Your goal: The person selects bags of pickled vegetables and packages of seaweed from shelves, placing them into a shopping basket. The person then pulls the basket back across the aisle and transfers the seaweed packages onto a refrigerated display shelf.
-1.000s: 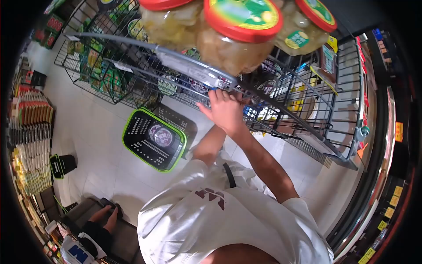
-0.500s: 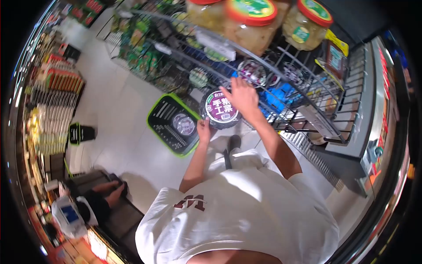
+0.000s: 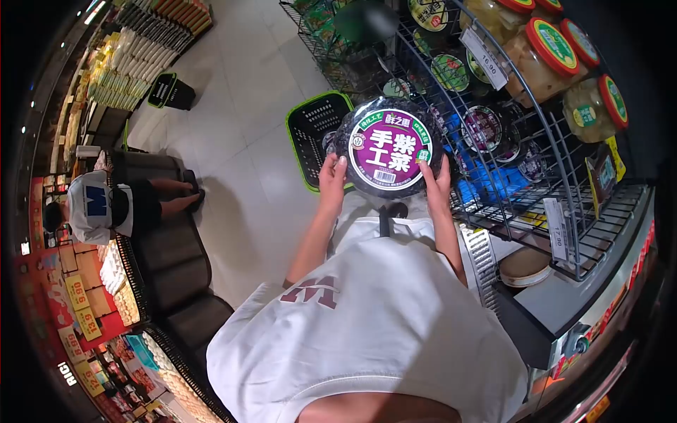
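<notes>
Between my two hands is a round pack of dried seaweed (image 3: 386, 149), dark, in clear wrap with a purple and white label facing up. My left hand (image 3: 333, 185) grips its left edge, thumb on top. On the right edge my right hand (image 3: 438, 187) holds it the same way, thumb near the label. Behind the pack, on the floor, stands a black shopping basket with a green rim (image 3: 290, 138), partly hidden by it. More round packs with purple labels (image 3: 482, 128) lie in the wire rack at the right.
The wire rack (image 3: 530, 106) carries price tags, green-labelled round packs (image 3: 450, 72) and large jars with red lids (image 3: 553, 46). A second black basket (image 3: 171, 92) is on the floor at the left. Near the left shelves, a person in a white top (image 3: 99, 204) stands by a dark counter.
The seaweed pack has risen closer to me. My right hand has moved from reaching over its top to its right edge. The view has turned, shifting the rack rightward.
</notes>
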Demonstrator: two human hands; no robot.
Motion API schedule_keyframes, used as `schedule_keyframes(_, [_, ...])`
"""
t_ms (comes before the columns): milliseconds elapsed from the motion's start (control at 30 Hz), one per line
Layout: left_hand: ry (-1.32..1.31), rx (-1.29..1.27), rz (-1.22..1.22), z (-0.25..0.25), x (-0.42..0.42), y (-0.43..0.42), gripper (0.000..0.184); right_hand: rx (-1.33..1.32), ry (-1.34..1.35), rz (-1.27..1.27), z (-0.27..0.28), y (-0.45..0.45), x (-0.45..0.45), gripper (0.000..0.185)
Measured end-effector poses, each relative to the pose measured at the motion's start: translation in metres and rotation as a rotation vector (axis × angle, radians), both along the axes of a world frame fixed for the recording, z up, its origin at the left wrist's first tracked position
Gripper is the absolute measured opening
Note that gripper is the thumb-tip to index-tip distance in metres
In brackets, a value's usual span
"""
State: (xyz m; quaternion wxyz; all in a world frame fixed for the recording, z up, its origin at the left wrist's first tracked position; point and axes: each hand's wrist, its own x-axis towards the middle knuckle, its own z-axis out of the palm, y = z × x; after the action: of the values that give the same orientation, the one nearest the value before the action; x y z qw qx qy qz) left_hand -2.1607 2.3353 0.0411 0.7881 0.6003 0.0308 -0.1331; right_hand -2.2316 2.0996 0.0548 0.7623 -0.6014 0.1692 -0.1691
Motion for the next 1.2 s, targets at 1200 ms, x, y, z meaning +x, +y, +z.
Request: schedule_keyframes(1200, [0.154, -0.253, 0.242, 0.033, 0.046, -0.017, 0.035, -0.346, -0.02, -0.074, 0.062, 0.013, 0.021, 0.058])
